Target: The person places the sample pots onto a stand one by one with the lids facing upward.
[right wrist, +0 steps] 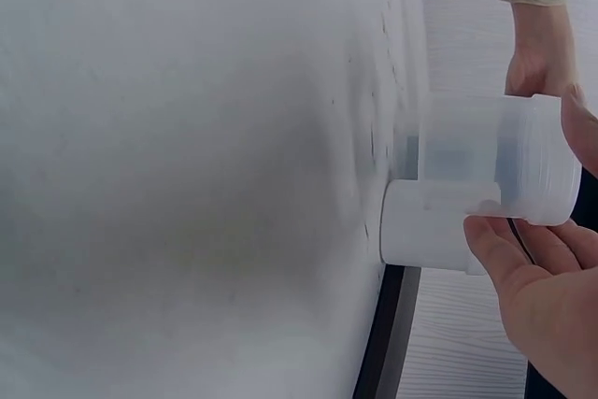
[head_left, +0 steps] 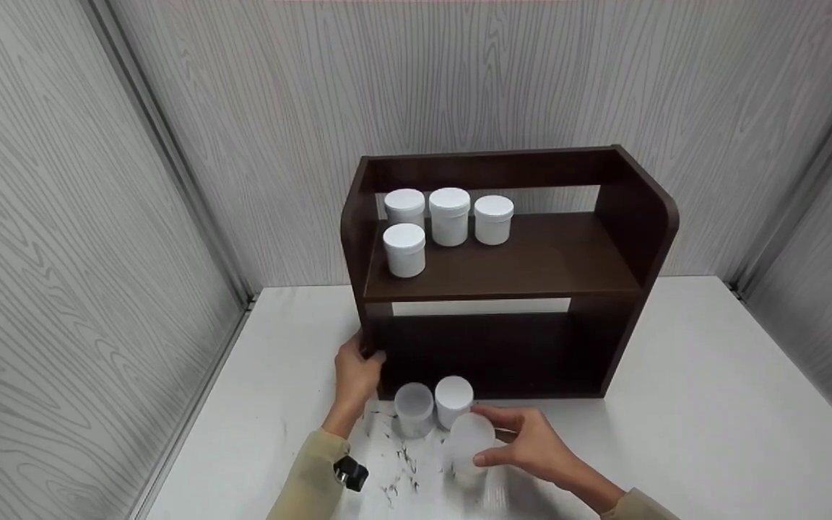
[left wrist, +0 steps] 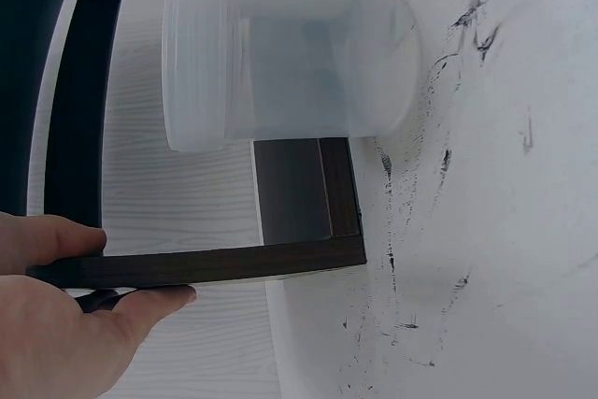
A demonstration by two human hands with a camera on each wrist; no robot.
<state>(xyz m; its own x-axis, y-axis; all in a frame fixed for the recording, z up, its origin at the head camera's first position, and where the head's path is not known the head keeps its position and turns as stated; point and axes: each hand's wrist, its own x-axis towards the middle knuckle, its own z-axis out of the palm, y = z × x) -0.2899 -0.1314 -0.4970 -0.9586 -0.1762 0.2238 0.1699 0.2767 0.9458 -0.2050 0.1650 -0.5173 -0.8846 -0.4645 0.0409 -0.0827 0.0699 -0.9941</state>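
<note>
My left hand grips the left side panel of a dark brown two-tier shelf. In the left wrist view, thumb and fingers lie on either side of that panel. My right hand holds a translucent lidded jar between thumb and fingers near its lid, in front of the shelf. Just beyond it, a white lidded jar stands on the table by the shelf's front edge. To its left is another translucent jar, closest to my left hand. Both jars show upright in the head view.
Several white lidded jars stand on the left half of the upper shelf board. Dark scuff marks streak the white table in front of the shelf. Grey wood-patterned panels enclose the back and sides.
</note>
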